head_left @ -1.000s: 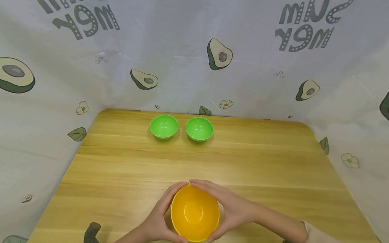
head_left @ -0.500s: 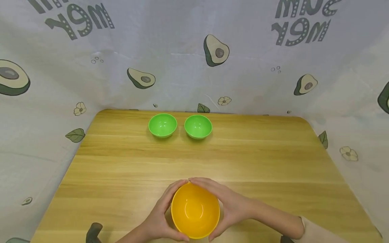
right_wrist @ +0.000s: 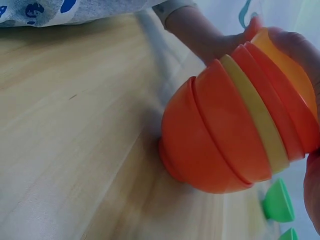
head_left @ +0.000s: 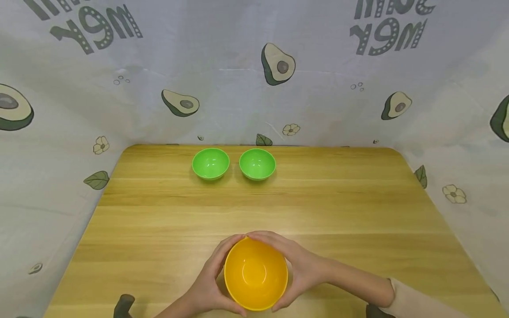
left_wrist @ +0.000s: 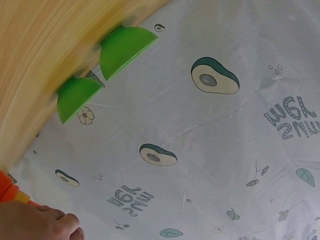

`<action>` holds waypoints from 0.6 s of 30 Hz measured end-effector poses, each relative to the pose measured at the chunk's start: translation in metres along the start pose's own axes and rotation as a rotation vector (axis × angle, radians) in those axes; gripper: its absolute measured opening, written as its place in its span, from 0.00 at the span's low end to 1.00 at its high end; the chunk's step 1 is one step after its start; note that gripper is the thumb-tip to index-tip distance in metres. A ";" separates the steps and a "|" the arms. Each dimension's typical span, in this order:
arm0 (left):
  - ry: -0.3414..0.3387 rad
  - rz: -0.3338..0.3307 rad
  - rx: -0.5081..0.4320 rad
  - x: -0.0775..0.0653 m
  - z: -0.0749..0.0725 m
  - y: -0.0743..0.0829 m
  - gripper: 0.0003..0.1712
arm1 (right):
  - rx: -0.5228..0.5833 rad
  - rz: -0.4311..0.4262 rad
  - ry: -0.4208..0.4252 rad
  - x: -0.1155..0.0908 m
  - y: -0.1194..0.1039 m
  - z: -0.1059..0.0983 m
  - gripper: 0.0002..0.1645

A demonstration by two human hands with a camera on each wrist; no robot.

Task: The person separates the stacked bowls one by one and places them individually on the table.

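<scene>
In the head view a yellow bowl [head_left: 255, 274] faces up near the table's front. My left hand [head_left: 206, 285] curves round its left side and my right hand [head_left: 304, 270] round its right, fingertips almost meeting at the far rim. From the right wrist view, this is the top of a nested stack of bowls [right_wrist: 215, 132]: several are red-orange, with a yellow band [right_wrist: 255, 112] among them. The stack's foot is at or close to the tabletop; whether it touches is unclear. The left wrist view shows only part of my left hand [left_wrist: 37, 224] beside a red-orange edge.
Two green bowls, a left one [head_left: 210, 164] and a right one [head_left: 257, 164], stand side by side at the far edge of the wooden table [head_left: 338, 212]. A white avocado-print cloth [head_left: 222, 53] hangs behind and along the sides. A dark grey piece [head_left: 124, 304] shows near my left forearm.
The head view has shifted slightly, so the table and green bowls sit a little differently in the picture. Both hands keep the same hold round the bowl stack.
</scene>
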State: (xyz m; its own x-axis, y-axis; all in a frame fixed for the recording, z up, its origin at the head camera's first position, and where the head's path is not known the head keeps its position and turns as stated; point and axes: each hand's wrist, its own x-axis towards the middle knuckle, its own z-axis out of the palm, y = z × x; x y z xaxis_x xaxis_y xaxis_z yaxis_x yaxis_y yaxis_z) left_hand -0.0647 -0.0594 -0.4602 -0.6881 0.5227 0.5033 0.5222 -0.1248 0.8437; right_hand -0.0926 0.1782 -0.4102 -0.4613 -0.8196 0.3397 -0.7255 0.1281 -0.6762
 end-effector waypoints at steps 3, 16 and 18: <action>0.008 -0.021 0.034 -0.002 0.002 0.000 0.69 | 0.011 -0.010 0.003 -0.001 0.002 0.001 0.69; 0.011 0.042 0.061 -0.001 0.006 -0.005 0.65 | 0.007 -0.027 0.032 -0.006 0.006 0.004 0.70; 0.007 0.045 0.056 -0.001 0.006 -0.005 0.65 | 0.008 -0.034 0.039 -0.005 0.003 0.003 0.70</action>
State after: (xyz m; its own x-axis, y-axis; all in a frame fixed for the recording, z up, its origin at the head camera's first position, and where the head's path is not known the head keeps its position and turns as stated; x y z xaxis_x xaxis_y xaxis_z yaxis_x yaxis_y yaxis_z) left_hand -0.0629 -0.0541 -0.4662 -0.6666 0.5119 0.5419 0.5801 -0.1003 0.8083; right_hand -0.0913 0.1810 -0.4157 -0.4563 -0.8011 0.3873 -0.7368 0.0961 -0.6693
